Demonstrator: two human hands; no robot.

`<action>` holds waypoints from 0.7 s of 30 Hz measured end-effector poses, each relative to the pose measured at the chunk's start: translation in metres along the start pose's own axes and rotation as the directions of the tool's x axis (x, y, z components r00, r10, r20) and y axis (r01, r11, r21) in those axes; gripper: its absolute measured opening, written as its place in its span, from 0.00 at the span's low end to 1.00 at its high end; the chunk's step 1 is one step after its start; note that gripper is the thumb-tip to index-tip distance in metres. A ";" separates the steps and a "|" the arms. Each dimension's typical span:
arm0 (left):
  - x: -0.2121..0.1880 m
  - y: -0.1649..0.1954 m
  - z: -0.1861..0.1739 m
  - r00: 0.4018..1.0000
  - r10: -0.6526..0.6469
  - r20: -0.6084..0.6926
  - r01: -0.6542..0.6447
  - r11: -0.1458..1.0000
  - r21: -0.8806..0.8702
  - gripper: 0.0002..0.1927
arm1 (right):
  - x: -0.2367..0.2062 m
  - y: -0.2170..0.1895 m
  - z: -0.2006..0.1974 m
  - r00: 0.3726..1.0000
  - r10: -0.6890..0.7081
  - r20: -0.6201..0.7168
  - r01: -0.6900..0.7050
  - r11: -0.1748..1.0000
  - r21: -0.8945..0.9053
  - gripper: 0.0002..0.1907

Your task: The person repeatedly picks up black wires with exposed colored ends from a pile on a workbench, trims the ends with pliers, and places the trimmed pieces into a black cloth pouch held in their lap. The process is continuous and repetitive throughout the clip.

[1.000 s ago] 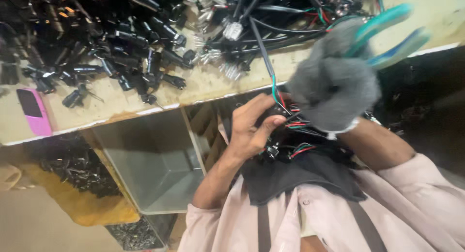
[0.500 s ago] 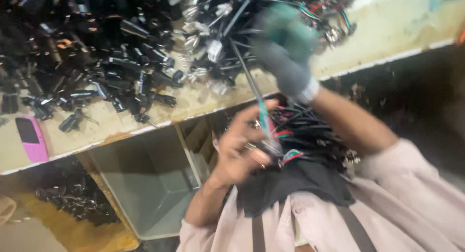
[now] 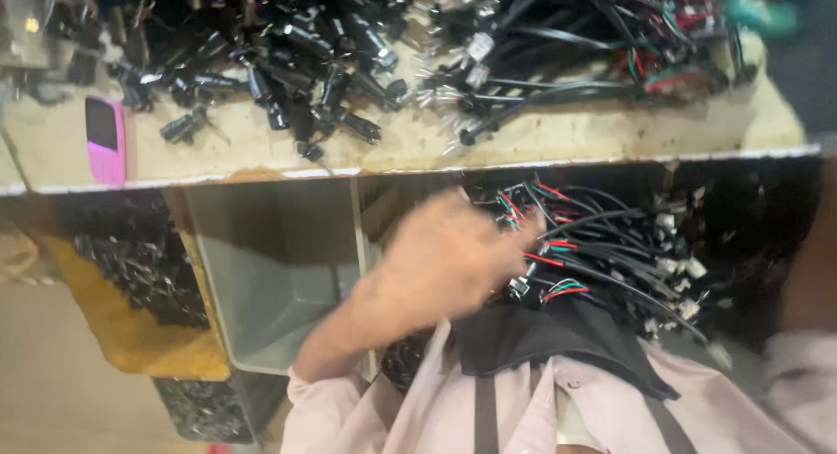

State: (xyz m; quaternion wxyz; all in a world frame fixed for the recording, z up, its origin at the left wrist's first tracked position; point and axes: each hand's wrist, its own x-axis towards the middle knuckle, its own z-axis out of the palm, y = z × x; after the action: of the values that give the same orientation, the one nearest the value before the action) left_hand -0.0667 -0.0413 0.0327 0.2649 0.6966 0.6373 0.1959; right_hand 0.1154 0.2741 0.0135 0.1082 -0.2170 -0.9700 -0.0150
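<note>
Left hand point(image 3: 449, 258) smeared by motion blur, grip unreadable; right hand cut off past the frame's right edge.

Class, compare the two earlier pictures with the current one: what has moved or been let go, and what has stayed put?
The gloved right hand with the teal-handled cutters has gone up and out of view. The bare left hand, blurred, has opened and released the wire it pinched, beside the wire bundle on the lap. The pink phone, black connectors and grey bin stayed.
</note>
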 end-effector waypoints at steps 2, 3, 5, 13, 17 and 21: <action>-0.002 -0.031 -0.014 0.922 -0.157 -0.355 0.215 0.968 0.131 0.13 | -0.008 -0.027 -0.013 0.992 0.027 -0.121 -0.014 0.994 0.104 0.13; 0.001 -0.054 -0.020 0.878 -0.203 -0.432 0.351 0.888 0.296 0.17 | -0.016 -0.044 -0.016 0.989 0.049 -0.142 -0.029 0.990 0.140 0.13; 0.008 -0.102 -0.031 0.841 -0.191 -0.506 0.471 0.718 0.513 0.19 | -0.029 -0.071 -0.009 0.993 0.090 -0.069 -0.079 0.985 0.156 0.13; 0.011 -0.130 -0.039 0.834 -0.150 -0.531 0.278 0.945 0.170 0.20 | -0.089 -0.059 0.041 0.961 0.276 0.013 -0.276 0.957 0.092 0.11; 0.035 -0.089 -0.016 0.621 -0.206 -0.757 -0.269 0.851 -0.452 0.29 | -0.078 -0.061 0.031 0.926 0.281 0.254 -0.265 0.959 -0.095 0.11; 0.069 -0.046 0.033 0.730 -0.282 -0.623 -0.563 0.270 -0.781 0.32 | -0.052 -0.055 0.016 0.984 0.161 0.079 -0.178 0.926 0.333 0.21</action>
State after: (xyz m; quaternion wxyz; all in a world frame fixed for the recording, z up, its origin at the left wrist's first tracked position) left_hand -0.0748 0.0253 -0.0264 0.3593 0.3326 0.3633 0.7926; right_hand 0.1351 0.2040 -0.0123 0.1201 -0.2786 -0.9381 0.1667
